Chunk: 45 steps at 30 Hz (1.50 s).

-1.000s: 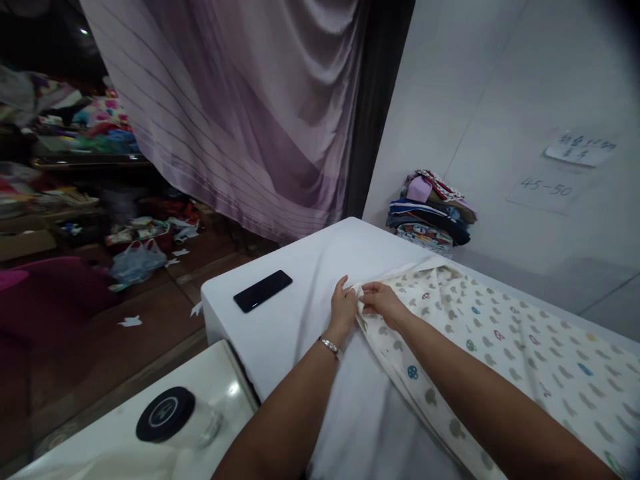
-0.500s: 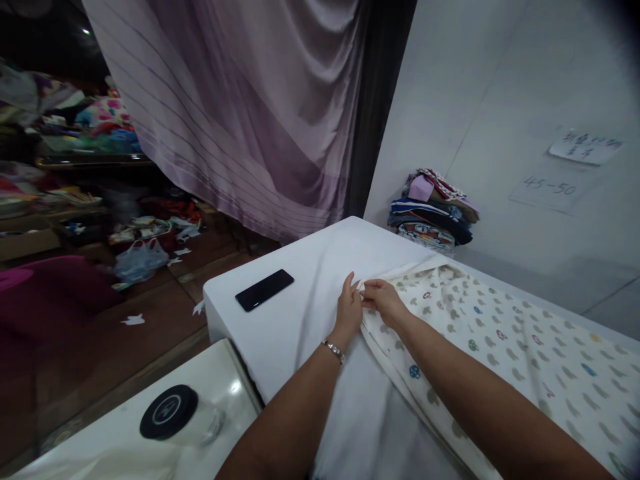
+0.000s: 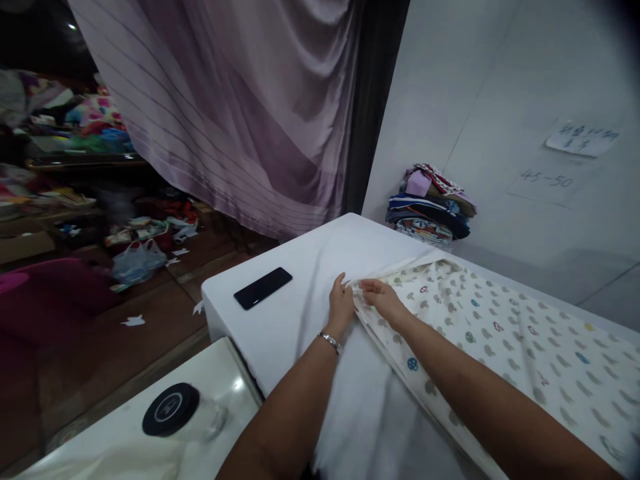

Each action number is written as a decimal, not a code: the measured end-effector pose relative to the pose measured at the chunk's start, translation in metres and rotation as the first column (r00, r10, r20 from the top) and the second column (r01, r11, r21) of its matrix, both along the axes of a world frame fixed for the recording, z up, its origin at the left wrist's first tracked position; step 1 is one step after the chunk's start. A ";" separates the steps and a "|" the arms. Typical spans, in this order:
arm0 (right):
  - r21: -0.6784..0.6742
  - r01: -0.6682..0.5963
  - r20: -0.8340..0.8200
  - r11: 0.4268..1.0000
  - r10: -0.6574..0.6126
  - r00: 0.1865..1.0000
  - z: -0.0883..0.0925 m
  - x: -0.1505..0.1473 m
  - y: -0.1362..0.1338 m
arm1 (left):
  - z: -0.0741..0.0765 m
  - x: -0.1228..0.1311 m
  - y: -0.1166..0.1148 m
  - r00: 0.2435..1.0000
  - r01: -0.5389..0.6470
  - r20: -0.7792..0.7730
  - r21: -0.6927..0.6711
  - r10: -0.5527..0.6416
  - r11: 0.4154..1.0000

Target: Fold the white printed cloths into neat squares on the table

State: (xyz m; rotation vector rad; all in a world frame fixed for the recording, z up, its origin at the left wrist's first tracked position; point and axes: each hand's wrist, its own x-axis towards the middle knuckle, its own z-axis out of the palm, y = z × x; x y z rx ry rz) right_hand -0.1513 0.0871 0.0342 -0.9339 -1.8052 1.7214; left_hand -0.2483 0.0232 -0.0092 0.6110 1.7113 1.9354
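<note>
A cream cloth (image 3: 500, 360) printed with grey mushroom shapes and a few coloured ones lies over the white-covered table (image 3: 320, 267). My left hand (image 3: 341, 308), with a metal bracelet at the wrist, pinches the cloth's near left corner; its thumb side points up. Just right of it, my right hand (image 3: 384, 301) hovers over or rests on the same corner, its fingers loosely bent and a little apart. Whether its fingertips touch the cloth is hard to tell. The cloth's far edge is folded over near the wall.
A black phone (image 3: 263, 288) lies on the table's left part. Lower left, a jar with a black lid (image 3: 171, 409) rests on a white surface (image 3: 215, 373). Folded clothes (image 3: 430, 203) are stacked by the wall. A purple curtain (image 3: 240, 120) hangs behind; clutter covers the floor left.
My right fingers have loosened from their pinch and parted slightly from my left hand. Both hands and the cloth's corner sit slightly further left, and the view has shifted a little.
</note>
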 end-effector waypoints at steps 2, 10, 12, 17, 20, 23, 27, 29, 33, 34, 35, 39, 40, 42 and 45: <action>0.179 -0.016 0.069 0.984 0.004 0.998 -0.009 0.018 -0.002 | 0.003 -0.004 -0.001 0.997 -0.039 0.062 -0.044 0.042 0.998; 0.575 -0.424 0.566 0.700 0.034 0.824 -0.026 0.099 -0.040 | -0.011 -0.015 0.006 0.997 -0.036 0.058 -0.102 0.042 0.994; 0.586 -0.478 0.626 0.654 0.009 0.780 -0.026 0.103 -0.047 | -0.014 -0.016 0.006 0.999 -0.034 0.014 -0.113 0.036 0.993; 0.599 -0.574 0.721 0.559 -0.063 0.690 -0.027 0.096 -0.051 | -0.012 -0.017 0.003 0.999 -0.012 -0.053 -0.129 0.005 0.992; 0.603 -0.579 0.723 0.549 -0.071 0.687 -0.023 0.091 -0.052 | -0.012 -0.019 0.001 0.994 -0.009 -0.108 -0.145 -0.007 0.989; 0.626 -0.538 0.649 0.564 0.006 0.761 -0.017 0.087 -0.056 | -0.014 -0.024 0.000 0.983 -0.027 -0.184 -0.167 -0.004 0.986; 0.578 -0.580 0.695 0.574 0.027 0.719 -0.017 0.086 -0.066 | -0.017 -0.030 0.000 0.982 -0.057 -0.185 -0.180 0.023 0.982; 0.575 -0.598 0.716 0.558 0.010 0.698 -0.019 0.086 -0.072 | -0.018 -0.032 0.000 0.984 -0.061 -0.175 -0.177 0.030 0.982; 0.586 -0.623 0.733 0.519 -0.010 0.681 -0.023 0.086 -0.076 | -0.018 -0.034 0.001 0.986 -0.068 -0.159 -0.170 0.040 0.983; 0.582 -0.618 0.732 0.529 -0.011 0.681 -0.024 0.085 -0.076 | -0.018 -0.034 0.001 0.987 -0.071 -0.157 -0.174 0.043 0.982; 0.578 -0.602 0.725 0.551 -0.008 0.689 -0.025 0.084 -0.074 | -0.018 -0.034 0.001 0.987 -0.071 -0.157 -0.181 0.043 0.981; 0.560 -0.496 0.652 0.663 0.016 0.758 -0.026 0.079 -0.065 | -0.015 -0.033 -0.001 0.982 -0.071 -0.187 -0.200 0.033 0.977; 0.556 -0.489 0.651 0.672 0.013 0.759 -0.026 0.078 -0.063 | -0.014 -0.032 -0.001 0.980 -0.074 -0.196 -0.203 0.033 0.976; 0.565 -0.508 0.676 0.650 -0.013 0.737 -0.025 0.073 -0.062 | -0.012 -0.031 -0.002 0.977 -0.080 -0.210 -0.209 0.036 0.975; 0.613 -0.550 0.705 0.567 -0.078 0.705 -0.022 0.062 -0.062 | -0.010 -0.031 -0.003 0.977 -0.093 -0.209 -0.208 0.048 0.974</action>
